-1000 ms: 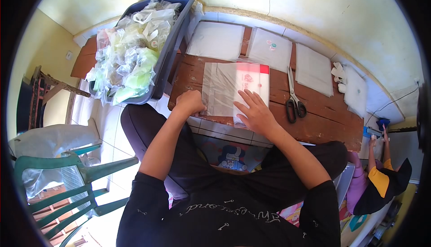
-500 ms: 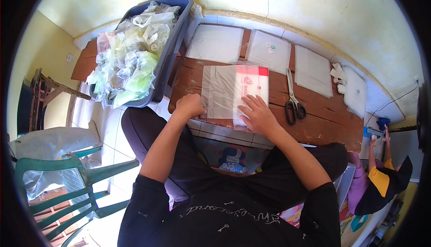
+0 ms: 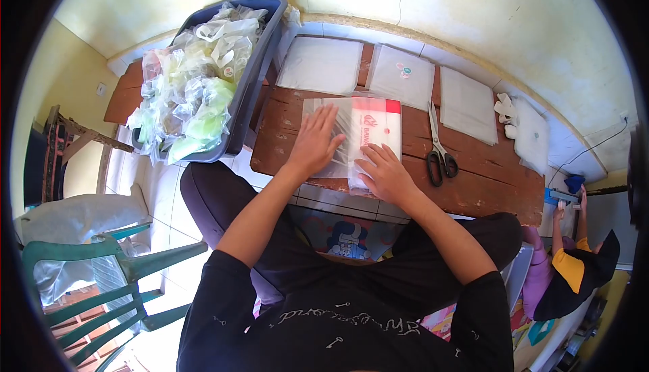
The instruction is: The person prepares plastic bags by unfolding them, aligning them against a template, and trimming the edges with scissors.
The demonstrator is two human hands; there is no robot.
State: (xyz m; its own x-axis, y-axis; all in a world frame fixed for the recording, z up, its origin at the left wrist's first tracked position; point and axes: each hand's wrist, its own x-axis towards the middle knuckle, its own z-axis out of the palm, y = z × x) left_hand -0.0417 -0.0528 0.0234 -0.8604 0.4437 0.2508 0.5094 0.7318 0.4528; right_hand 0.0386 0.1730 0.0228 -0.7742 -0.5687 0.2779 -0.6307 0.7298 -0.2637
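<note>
I have the brown wooden desk point(image 3: 483, 181) running across the view, with the green chair point(image 3: 159, 259) well apart from it at lower left and a co-worker in yellow and black point(image 3: 568, 270) at far right. At the desk's left end I see a dark tub point(image 3: 260, 75), heaped with crumpled plastic bags point(image 3: 196, 95). Along the back I count four flat piles of clear plastic: the left pile point(image 3: 321, 66), one with small coloured marks point(image 3: 399, 78), a third point(image 3: 466, 105) and the rightmost point(image 3: 532, 139). Nearer me, by the desk's front edge, lies the red-and-white printed plastic point(image 3: 383, 127), and clear plastic point(image 3: 344, 122) extends left from it; I cannot tell whether one sits inside the other. My left hand point(image 3: 315, 143) lies flat on the clear part, fingers straight and near one another, thumb out. My right hand point(image 3: 389, 172) rests on the printed part, fingers slightly apart, gripping nothing. Just right of that, I see black-handled scissors point(image 3: 436, 143), blades towards the back.
</note>
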